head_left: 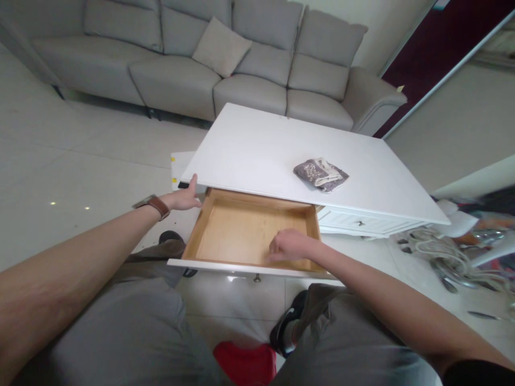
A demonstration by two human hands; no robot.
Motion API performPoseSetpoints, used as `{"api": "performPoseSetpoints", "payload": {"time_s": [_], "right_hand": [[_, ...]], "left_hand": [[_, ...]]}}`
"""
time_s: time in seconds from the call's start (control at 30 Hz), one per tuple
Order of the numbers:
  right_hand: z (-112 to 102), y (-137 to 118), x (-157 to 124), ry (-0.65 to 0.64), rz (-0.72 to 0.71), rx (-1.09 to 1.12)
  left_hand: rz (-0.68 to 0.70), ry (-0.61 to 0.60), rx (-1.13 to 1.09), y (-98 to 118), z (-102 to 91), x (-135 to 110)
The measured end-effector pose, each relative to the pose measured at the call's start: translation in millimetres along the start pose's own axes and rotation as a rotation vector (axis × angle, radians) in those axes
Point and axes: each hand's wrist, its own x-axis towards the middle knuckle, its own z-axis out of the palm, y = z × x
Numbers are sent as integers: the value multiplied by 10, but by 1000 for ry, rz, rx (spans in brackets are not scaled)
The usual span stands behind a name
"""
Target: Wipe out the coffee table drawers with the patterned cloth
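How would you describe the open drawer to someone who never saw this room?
Before the long grey sofa stands a low white table. Its near side holds a pulled-out drawer. Unlike the shut drawer beside it, this one shows its pale wooden inside.

**White table and honey-toned drawer**

Drawer: pale wood within, white front. Cloth: grey-brown and cream, patterned. Sofa: taupe-grey; cushion: beige. Watch strap: brown. Trousers: grey. Panel: dark maroon.
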Motion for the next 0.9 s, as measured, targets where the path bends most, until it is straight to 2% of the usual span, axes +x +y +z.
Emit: {"api": "performPoseSetpoints", "payload": {"time_s": [0.03, 0.1, 0.17, 0.2, 0.23, 0.33, 0.4, 0.47, 0.57, 0.67, 0.77, 0.83, 0.9], "right_hand": [[-105, 153, -24, 119, 3, 42], [-312, 535, -77, 472, 102, 55], [-464, 971, -127, 744, 298, -21], [-508, 1190, -148, 821, 414, -48], [-532, 1398, -162, 849, 538, -57], [-533, 1902, -149, 742, 776, -24], [-538, 2100, -95, 674, 852, 16], [-590, 2174, -25, 638, 899, 32], [-723, 2057, 58, 622, 888, -3], [-773, 1708, 68, 735, 813, 127], [-650, 1208, 11, 943, 688, 547], [-520, 841, -41, 1058, 522, 872], [-407, 493, -85, 1111, 367, 1139]], "left_hand": [[-17, -17, 23, 13, 0, 1], [-48, -50, 53, 38, 0, 4], [-45, -52, 68, 62, -1, 4], [-43, -54, 73, 72, -1, 3], [-40, -56, 74, 82, -2, 0], [-21, -57, 65, 112, -18, -22], [-3, -59, 55, 138, -45, -49], [7, -66, 66, 185, -86, -86], [26, -58, 139, 341, -137, -172], [165, -50, 127, 659, -103, -347], [429, -25, -64, 1131, 56, -663], [584, 58, -136, 1476, 207, -923], [630, 139, -199, 1783, 361, -1164]]}}
